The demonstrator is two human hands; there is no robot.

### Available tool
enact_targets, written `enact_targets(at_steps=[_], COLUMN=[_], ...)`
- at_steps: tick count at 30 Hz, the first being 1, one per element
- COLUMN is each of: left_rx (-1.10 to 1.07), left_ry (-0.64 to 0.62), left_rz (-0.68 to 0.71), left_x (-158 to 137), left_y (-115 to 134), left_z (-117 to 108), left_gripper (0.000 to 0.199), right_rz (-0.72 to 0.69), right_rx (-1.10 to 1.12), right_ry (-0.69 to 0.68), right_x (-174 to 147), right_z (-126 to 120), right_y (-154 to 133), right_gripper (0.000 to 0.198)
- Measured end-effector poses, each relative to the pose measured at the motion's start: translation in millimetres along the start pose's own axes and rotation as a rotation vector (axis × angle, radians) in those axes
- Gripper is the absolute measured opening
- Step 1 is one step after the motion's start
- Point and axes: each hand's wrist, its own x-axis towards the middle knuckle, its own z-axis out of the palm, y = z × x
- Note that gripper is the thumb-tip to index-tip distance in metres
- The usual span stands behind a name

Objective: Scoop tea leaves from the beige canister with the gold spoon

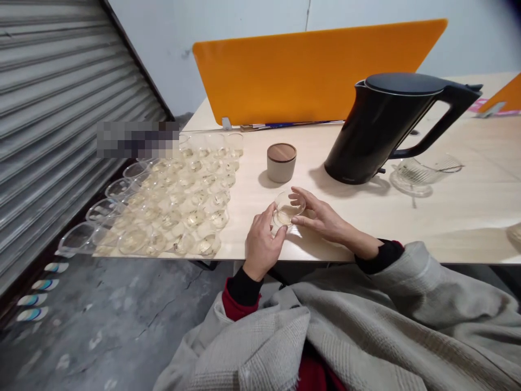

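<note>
Grey roller shutter (69, 108) at far left, beside a pale wall (252, 21); cracked concrete floor (134, 315) at near left. Pale wood-grain table (468, 222) across the middle of the scene. Extends from the left out past the right edge. Orange partition (309, 76) upright along the far side, with a clamp foot at its left end.

On the left of the table, many clear cups (195, 217) in close rows, each of those visible with a little pale liquid and dark bits. At the middle, a grey canister (280, 169) with a brown wooden lid. To the right of that, a tall black kettle (374, 125), handle to the right. Just right of the kettle, a ribbed glass cup (431, 169) on a clear saucer.

Small clear cup (290, 207) near the table's near edge, just nearer than the canister. Held between left hand (262, 241) and right hand (325, 217): gripped from the left by thumb and fingers, from the right by curved fingers and thumb. Cannot tell whether touching the table.
</note>
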Motion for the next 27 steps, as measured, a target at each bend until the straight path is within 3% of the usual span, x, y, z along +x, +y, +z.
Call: enact_targets(at_steps=[4, 9, 12, 16, 22, 27], left_rx=[-0.016, -0.037, -0.055, -0.063, -0.056, -0.033], left_ry=[0.013, 0.034, 0.047, 0.055, 0.042, 0.034], left_rz=[-0.007, -0.013, -0.025, -0.030, -0.028, -0.022], left_x=[-1.0, -1.7, -1.7, -1.5, -1.3, -1.5], left_y=[-1.6, -2.8, -2.6, -2.0, -2.4, -2.1], left_z=[0.6, 1.7, 2.2, 2.3, 1.6, 0.5], left_gripper=[0.062, 0.062, 0.062, 0.066, 0.071, 0.073], right_rz=[-0.025, -0.004, -0.021, -0.036, -0.025, -0.041], right_rx=[-0.044, -0.067, -0.094, -0.170, -0.297, -0.327], right_ry=[0.029, 0.090, 0.171, 0.238, 0.217, 0.218], right_x=[-2.1, 0.5, 18.0, 61.4, 128.5, 156.2], right_z=[-4.1, -31.7, -51.8, -67.1, -58.8, -42.8], right_y=[2.5, -6.1, -13.8, -11.0, 13.8, 34.0], right_gripper=[0.098, 0.099, 0.097, 0.109, 0.119, 0.120])
